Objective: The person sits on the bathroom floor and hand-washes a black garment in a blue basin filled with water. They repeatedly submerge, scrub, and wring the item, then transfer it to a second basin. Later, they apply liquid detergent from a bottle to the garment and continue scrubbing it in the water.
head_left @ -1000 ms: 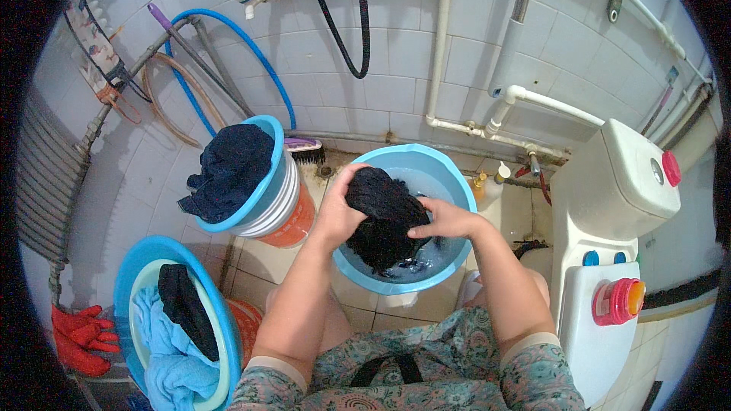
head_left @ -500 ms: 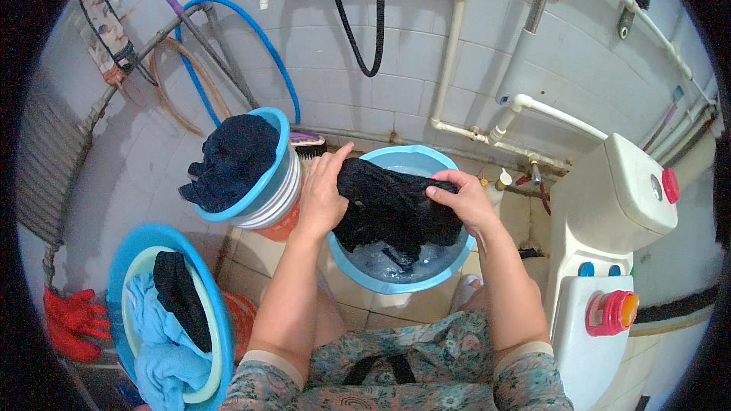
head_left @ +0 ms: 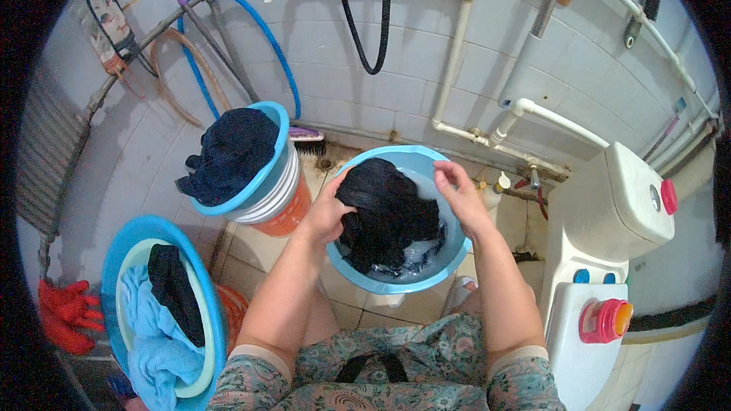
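Observation:
A wet black garment (head_left: 388, 217) hangs bunched over a light blue basin (head_left: 396, 286) of soapy water, its lower part touching the water. My left hand (head_left: 326, 215) is closed on the garment's left edge, thumb on top and the other fingers partly hidden behind the cloth. Over the basin's right rim, my right hand (head_left: 462, 196) is off the cloth, its fingers loosely bent and apart with nothing in them.
Left of the basin, dark clothes (head_left: 237, 154) fill a blue basin on a bucket (head_left: 283, 202). Nearer, nested basins (head_left: 114, 289) hold a light blue towel (head_left: 156, 342) and black cloth. A toilet (head_left: 586, 221) with a red jar (head_left: 600, 321) on its lid stands at right.
My right hand has let go of the garment's right end and moved slightly aside. The cloth's right side has dropped and bunched toward my left hand, which still grips it.

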`<state>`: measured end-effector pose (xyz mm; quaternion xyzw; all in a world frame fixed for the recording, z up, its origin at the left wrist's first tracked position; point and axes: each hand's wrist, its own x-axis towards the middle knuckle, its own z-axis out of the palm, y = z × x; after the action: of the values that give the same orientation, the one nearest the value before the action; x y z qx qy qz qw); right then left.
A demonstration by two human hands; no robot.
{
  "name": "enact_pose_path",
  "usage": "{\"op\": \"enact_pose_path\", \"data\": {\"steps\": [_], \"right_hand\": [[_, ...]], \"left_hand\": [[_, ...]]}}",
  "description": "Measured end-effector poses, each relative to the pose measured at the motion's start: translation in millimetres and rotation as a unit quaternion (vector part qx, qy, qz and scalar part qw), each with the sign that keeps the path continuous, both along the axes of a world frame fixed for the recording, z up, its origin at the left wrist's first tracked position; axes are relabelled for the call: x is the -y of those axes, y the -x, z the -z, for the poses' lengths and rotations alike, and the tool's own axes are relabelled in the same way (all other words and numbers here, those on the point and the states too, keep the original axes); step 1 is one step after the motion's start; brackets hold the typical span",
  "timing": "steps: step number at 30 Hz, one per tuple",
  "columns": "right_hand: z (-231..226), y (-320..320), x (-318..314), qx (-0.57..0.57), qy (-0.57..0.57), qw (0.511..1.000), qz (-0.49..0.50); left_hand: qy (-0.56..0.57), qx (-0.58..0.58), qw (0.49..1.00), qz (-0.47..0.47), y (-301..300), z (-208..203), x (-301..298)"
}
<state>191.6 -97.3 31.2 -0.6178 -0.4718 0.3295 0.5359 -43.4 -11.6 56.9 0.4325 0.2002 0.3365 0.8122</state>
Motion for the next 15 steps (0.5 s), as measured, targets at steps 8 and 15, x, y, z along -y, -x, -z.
{"op": "enact_pose_path", "data": {"steps": [8, 15], "right_hand": [[18, 30, -1, 0.100, 0.162, 0.971, -0.144], [-14, -13, 4, -0.178, -0.014, 0.974, 0.139]], "left_hand": [[0.059, 0.042, 0.997, -0.010, 9, 2, -12], [-0.129, -0.206, 0.969, -0.035, 14, -15, -24]]}}
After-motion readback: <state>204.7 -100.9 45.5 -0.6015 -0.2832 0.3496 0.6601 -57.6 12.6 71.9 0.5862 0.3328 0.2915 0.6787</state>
